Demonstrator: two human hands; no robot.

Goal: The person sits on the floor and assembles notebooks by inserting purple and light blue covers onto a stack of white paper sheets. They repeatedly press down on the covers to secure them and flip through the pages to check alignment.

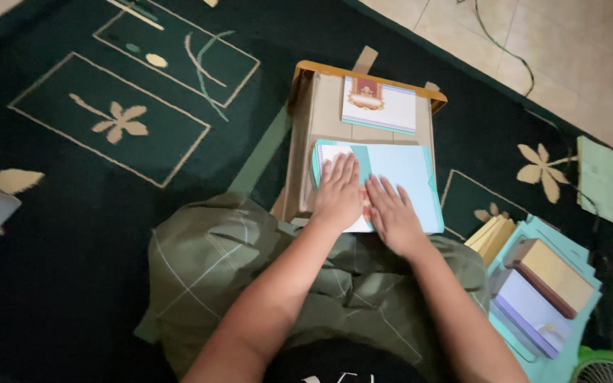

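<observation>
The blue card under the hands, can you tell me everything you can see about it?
The blue card looks like thin, pale blue paper with a teal edge, folded over a white sheet. It lies flat on a brown cardboard box, just below a smaller decorated card. The left hand and right hand both press flat on its near part.

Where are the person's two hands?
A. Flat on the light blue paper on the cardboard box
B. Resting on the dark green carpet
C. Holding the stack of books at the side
A: the left hand and the right hand lie palm-down, side by side, on the light blue paper atop the cardboard box.
</observation>
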